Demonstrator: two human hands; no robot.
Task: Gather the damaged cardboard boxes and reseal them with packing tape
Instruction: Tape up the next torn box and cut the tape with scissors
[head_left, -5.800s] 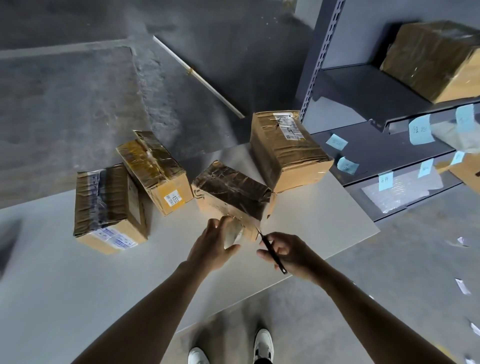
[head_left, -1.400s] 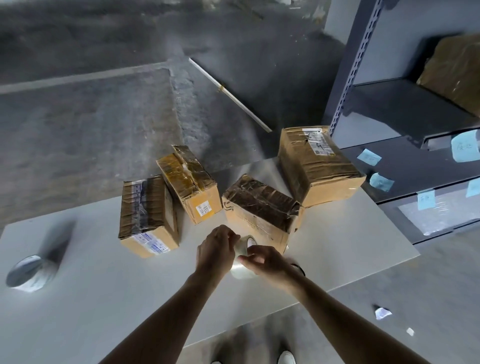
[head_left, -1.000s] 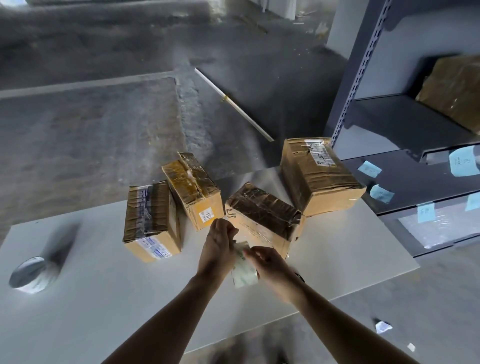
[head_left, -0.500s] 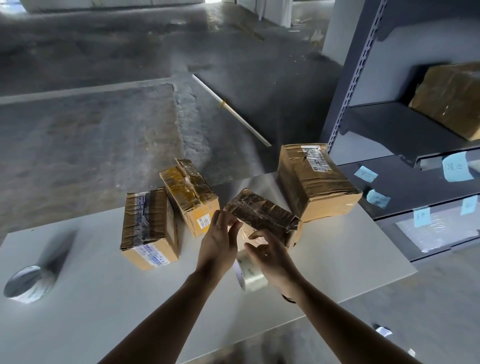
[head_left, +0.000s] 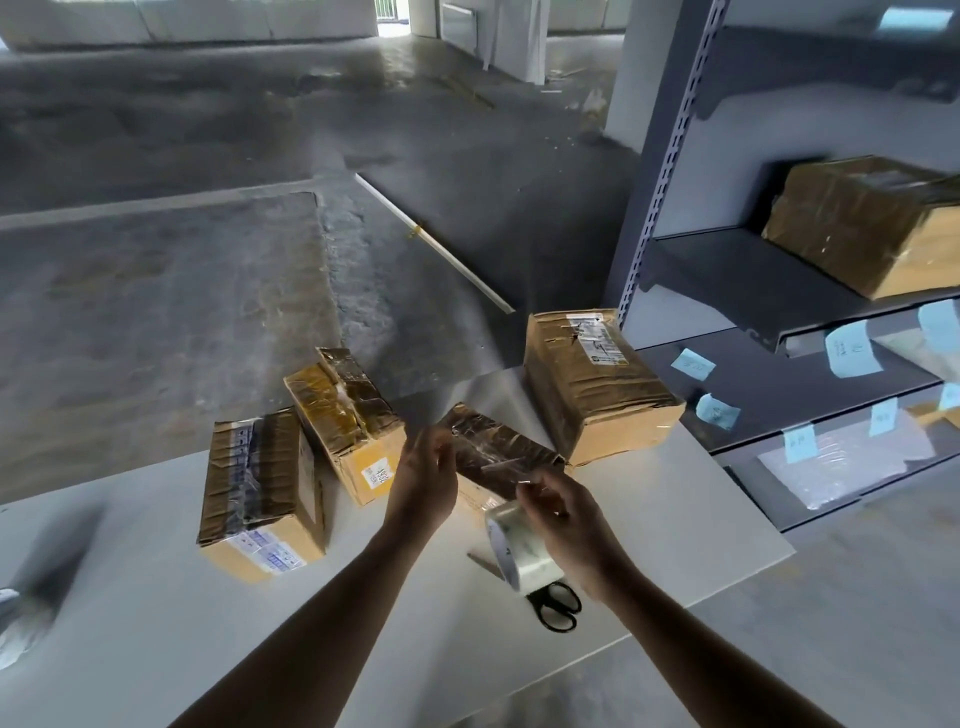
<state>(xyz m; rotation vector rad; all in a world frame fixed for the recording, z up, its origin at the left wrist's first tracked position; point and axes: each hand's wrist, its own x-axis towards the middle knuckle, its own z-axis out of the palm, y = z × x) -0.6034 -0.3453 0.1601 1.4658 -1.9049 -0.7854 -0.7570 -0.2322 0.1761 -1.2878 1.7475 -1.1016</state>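
Several taped cardboard boxes stand on the white table (head_left: 156, 623): a left box (head_left: 260, 483), a tilted yellow-labelled box (head_left: 348, 415), a small middle box (head_left: 498, 452) and a large right box (head_left: 592, 384). My right hand (head_left: 566, 519) holds a roll of clear packing tape (head_left: 519, 545) just in front of the middle box. My left hand (head_left: 423, 478) pinches the free end of the tape, and a clear strip stretches between the hands over the middle box. Black scissors (head_left: 550, 605) lie on the table under the roll.
A grey metal shelf unit (head_left: 753, 291) stands at the right with another cardboard box (head_left: 862, 223) on it and blue paper notes (head_left: 852, 348) along its edges. A second tape roll (head_left: 15, 623) lies at the table's far left. A white rod (head_left: 436, 244) lies on the concrete floor.
The scissors have left my right hand and lie on the table. My hands have lifted the tape roll and moved apart, and a strip of tape is pulled out over the middle box.
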